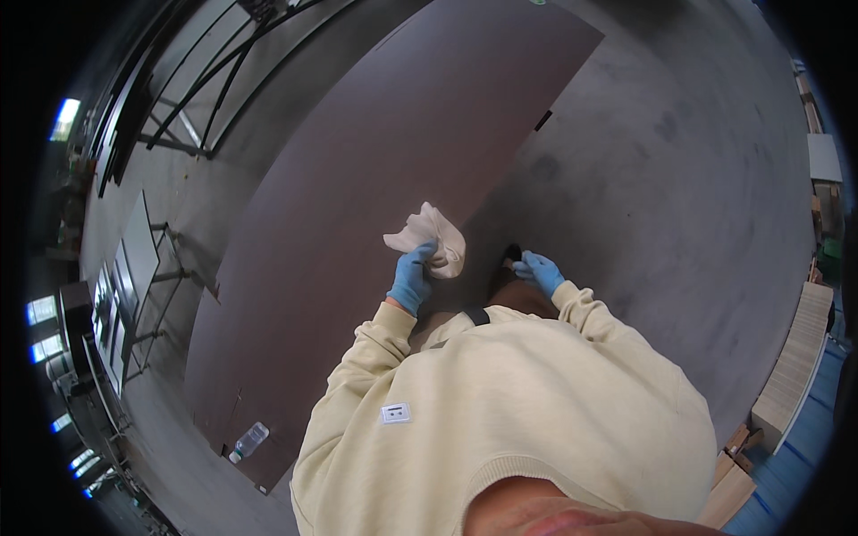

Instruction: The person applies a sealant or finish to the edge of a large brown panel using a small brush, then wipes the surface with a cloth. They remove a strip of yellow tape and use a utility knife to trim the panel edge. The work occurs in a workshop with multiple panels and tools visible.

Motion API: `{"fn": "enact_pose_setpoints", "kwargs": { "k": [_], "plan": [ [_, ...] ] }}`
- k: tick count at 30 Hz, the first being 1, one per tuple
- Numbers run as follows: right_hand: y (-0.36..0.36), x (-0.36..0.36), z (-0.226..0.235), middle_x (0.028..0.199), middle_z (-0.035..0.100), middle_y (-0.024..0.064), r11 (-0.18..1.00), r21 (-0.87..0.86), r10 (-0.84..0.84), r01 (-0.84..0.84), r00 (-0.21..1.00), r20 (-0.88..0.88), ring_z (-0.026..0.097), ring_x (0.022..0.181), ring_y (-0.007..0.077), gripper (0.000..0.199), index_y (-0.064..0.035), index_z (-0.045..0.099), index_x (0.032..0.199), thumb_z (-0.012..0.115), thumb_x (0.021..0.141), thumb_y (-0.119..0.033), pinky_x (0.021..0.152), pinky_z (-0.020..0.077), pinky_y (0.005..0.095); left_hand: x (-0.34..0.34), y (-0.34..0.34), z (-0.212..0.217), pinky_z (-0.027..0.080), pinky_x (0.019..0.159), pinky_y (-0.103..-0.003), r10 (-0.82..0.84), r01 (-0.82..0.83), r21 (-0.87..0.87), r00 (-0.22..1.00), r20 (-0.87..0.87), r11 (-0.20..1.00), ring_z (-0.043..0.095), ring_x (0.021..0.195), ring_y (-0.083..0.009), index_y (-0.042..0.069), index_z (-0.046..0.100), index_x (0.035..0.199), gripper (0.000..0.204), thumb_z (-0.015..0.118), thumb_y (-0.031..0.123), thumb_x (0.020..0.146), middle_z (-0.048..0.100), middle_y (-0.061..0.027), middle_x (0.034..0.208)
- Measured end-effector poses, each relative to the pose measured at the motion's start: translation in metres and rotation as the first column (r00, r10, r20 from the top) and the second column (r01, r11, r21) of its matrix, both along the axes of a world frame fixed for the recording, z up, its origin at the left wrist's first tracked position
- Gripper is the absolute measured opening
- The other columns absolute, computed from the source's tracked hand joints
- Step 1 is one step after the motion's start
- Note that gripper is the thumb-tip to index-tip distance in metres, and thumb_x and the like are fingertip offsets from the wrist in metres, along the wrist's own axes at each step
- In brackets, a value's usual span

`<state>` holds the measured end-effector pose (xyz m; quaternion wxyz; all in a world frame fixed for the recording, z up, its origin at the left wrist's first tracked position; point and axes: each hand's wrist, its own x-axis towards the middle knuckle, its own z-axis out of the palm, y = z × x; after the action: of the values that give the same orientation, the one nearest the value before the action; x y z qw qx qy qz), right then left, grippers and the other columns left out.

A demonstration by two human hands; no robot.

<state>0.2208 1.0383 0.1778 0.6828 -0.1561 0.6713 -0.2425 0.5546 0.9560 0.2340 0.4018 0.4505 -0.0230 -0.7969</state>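
Observation:
My left hand, in a blue glove, is closed round a crumpled off-white cloth. The cloth hangs over the near right edge of a long dark brown board; whether it touches the surface I cannot tell. To the right of the board, in front of my body, is my right hand, also gloved in blue. Its fingers are curled together, and what they hold, if anything, cannot be made out. A clear plastic bottle lies on its side at the board's near left end.
Metal frames stand beyond the board at the upper left. Farther left is a rack with light panels. Stacked boards line the right side, by a blue surface. Grey concrete floor stretches between them and the brown board.

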Motion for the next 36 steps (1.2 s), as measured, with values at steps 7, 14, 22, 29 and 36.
{"fn": "enact_pose_setpoints", "kwargs": {
  "k": [7,14,22,29,36],
  "plan": [
    [-0.006,-0.227,-0.009,0.127,0.073,0.0118,0.976,-0.008,-0.213,0.217,0.949,-0.233,0.069,0.114,0.0234,0.059,-0.006,0.055,0.147,0.061,0.104,-0.047,0.101,0.0529,0.0395,-0.265,-0.093,0.0,0.055,0.093,-0.035,-0.343,0.338,-0.062,0.933,-0.106,0.939,0.068,0.101,-0.0189,0.004,0.07,0.117,0.024,0.065,0.017,0.097,0.071,-0.0049,0.108],
    [-0.13,-0.328,-0.011,0.121,0.072,0.0135,0.924,-0.212,-0.343,0.318,0.935,-0.093,0.07,0.11,0.0206,0.044,0.003,0.061,0.137,0.066,0.103,-0.025,0.098,0.0561,0.033,-0.396,-0.213,-0.021,0.055,0.082,-0.036,-0.191,0.19,0.027,0.951,0.242,0.981,0.066,0.091,-0.0192,-0.001,0.073,0.115,0.028,0.071,0.017,0.094,0.071,-0.0052,0.104],
    [-0.238,-0.493,-0.062,0.12,0.074,0.0105,0.99,-0.107,-0.122,0.094,0.946,-0.3,0.07,0.112,0.0205,0.043,0.0015,0.067,0.131,0.07,0.099,-0.027,0.099,0.054,0.0327,-0.398,-0.419,-0.133,0.06,0.081,-0.04,0.063,-0.219,-0.003,0.269,0.961,0.976,0.074,0.097,-0.0283,-0.006,0.068,0.119,0.036,0.073,0.015,0.091,0.075,-0.0174,0.111],
    [-0.182,-0.707,-0.094,0.095,0.075,0.0056,0.896,0.077,-0.384,0.437,0.85,-0.36,0.069,0.087,0.018,0.032,-0.0009,0.073,0.112,0.067,0.098,-0.029,0.078,0.0564,0.0363,-0.565,-0.569,-0.175,0.061,0.078,-0.041,0.274,-0.563,-0.122,0.194,0.942,0.817,0.075,0.092,-0.0314,-0.004,0.064,0.123,0.035,0.065,0.015,0.094,0.075,-0.019,0.105],
    [-0.234,-0.91,-0.152,0.078,0.069,0.004,0.81,0.434,0.583,-0.395,0.629,-0.514,0.061,0.065,0.0157,0.03,-0.0062,0.072,0.088,0.061,0.098,-0.033,0.059,0.0487,0.0344,-0.985,-0.724,-0.106,0.058,0.077,-0.037,-0.366,0.537,-0.203,0.761,0.536,0.819,0.071,0.083,-0.0221,-0.002,0.073,0.105,0.022,0.071,0.01,0.087,0.074,-0.0118,0.095]
  ]
}}
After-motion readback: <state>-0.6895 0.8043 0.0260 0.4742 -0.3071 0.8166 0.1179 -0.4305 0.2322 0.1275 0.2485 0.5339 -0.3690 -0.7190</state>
